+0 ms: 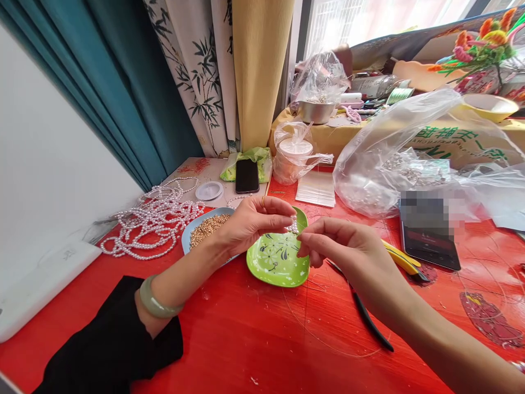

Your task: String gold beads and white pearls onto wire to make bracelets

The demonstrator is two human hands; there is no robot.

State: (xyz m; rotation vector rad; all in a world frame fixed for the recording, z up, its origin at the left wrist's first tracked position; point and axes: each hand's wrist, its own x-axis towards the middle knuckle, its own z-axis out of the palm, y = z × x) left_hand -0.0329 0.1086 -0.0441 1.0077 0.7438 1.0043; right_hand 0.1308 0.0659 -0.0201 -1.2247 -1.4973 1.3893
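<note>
Over the green plate (273, 257) with a floral pattern, my left hand (256, 223) pinches thumb against fingertips; what lies between them is too small to make out. A few small white pearl beads (292, 225) show just by those fingertips. My right hand (340, 239) faces it from the right, its thumb and forefinger also pinched together above the plate's right edge. Any item in that pinch is too fine to tell. A thin clear thread (324, 340) curves across the red table below. Behind my left wrist, a blue plate (185, 236) holds many small gold beads (208, 230).
Strings of pearl beads (153, 221) lie at left beside a white spool (209, 190). Black-handled pliers (371, 323) and a yellow cutter (400, 258) rest by my right forearm. A phone (429, 235) and plastic bags (369, 169) lie at right; another phone (247, 176) stands behind.
</note>
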